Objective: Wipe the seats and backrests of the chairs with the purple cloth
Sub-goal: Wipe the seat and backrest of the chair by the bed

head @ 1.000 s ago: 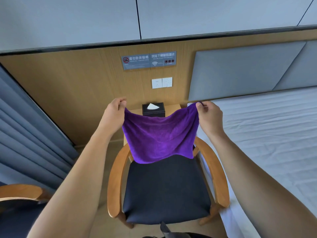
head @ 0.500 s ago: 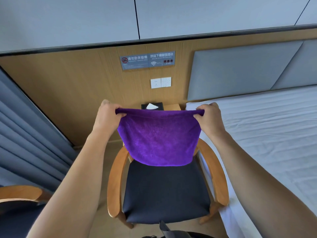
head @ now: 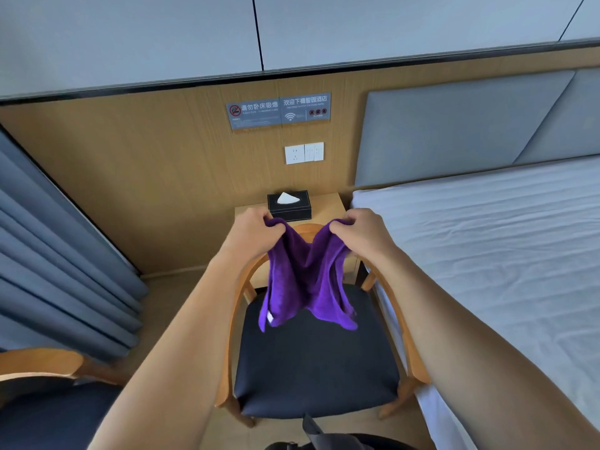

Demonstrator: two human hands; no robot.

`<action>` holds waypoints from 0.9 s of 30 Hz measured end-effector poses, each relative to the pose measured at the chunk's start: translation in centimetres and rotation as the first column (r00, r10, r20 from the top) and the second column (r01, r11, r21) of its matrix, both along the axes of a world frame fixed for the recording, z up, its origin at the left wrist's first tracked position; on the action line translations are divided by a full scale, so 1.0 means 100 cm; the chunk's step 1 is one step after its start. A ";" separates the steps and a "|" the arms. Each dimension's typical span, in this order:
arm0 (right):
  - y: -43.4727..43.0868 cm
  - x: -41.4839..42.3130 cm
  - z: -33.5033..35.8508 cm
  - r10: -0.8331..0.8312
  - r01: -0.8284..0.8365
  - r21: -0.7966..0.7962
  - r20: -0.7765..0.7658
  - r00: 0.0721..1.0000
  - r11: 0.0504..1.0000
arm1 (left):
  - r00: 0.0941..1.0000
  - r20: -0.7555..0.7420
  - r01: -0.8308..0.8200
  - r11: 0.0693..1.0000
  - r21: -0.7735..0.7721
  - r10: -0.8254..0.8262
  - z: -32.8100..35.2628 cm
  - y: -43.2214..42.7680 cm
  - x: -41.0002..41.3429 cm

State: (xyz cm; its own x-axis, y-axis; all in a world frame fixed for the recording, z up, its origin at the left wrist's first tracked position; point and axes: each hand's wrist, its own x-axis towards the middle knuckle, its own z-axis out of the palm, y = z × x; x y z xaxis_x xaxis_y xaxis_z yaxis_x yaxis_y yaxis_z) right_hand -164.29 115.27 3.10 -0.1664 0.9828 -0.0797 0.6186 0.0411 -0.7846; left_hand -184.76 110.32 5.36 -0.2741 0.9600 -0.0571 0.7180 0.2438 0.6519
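Over the chair's dark seat (head: 316, 368) I hold the purple cloth (head: 305, 280), apparently clear of it, left hand (head: 256, 232) and right hand (head: 363, 233) each pinching a top corner, close together, cloth sagging between; step judged: readying the cloth, no wiping yet; next needs it gathered into a pad and pressed to the seat or backrest (head: 306, 227).

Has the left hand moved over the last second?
Yes. The left hand has moved inward: earlier it was well left of the tissue box, now it sits just under the box's left corner, gripping the purple cloth.
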 end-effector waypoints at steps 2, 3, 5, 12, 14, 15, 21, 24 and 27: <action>-0.003 -0.006 0.002 0.023 -0.036 -0.090 -0.141 0.990 0.995 | 0.995 0.091 0.037 0.999 -0.035 -0.034 0.002 0.000 0.014; -0.004 -0.008 0.003 0.032 -0.059 -0.127 -0.201 0.979 0.990 | 0.985 0.162 0.061 0.997 -0.042 -0.053 0.003 0.000 0.020; -0.006 -0.011 0.005 0.076 -0.115 -0.145 -0.246 0.966 0.983 | 0.941 0.327 0.105 0.993 -0.048 -0.084 0.005 -0.001 0.030; -0.010 -0.002 0.001 0.329 -0.340 -0.055 -0.149 0.933 0.939 | 0.764 0.634 0.230 0.969 -0.086 -0.125 0.011 0.001 0.038; -0.011 0.000 -0.003 0.313 -0.316 0.008 -0.150 0.938 0.949 | 0.859 0.490 0.210 0.975 -0.072 -0.149 0.008 0.005 0.038; -0.010 0.001 -0.005 0.304 -0.304 0.026 -0.162 0.939 0.952 | 0.908 0.396 0.163 0.986 -0.038 -0.135 0.005 0.006 0.036; -0.008 0.004 -0.003 0.274 -0.266 0.067 -0.217 0.937 0.962 | 0.968 0.093 0.228 0.971 0.068 -0.233 -0.017 0.003 0.018; -0.005 -0.002 0.002 0.245 -0.225 0.104 -0.258 0.935 0.969 | 0.946 0.162 0.269 0.958 0.096 -0.281 -0.029 0.002 0.020; -0.001 -0.001 0.003 0.199 -0.167 0.127 -0.304 0.932 0.978 | 0.943 0.154 0.288 0.955 0.073 -0.296 -0.040 0.003 0.017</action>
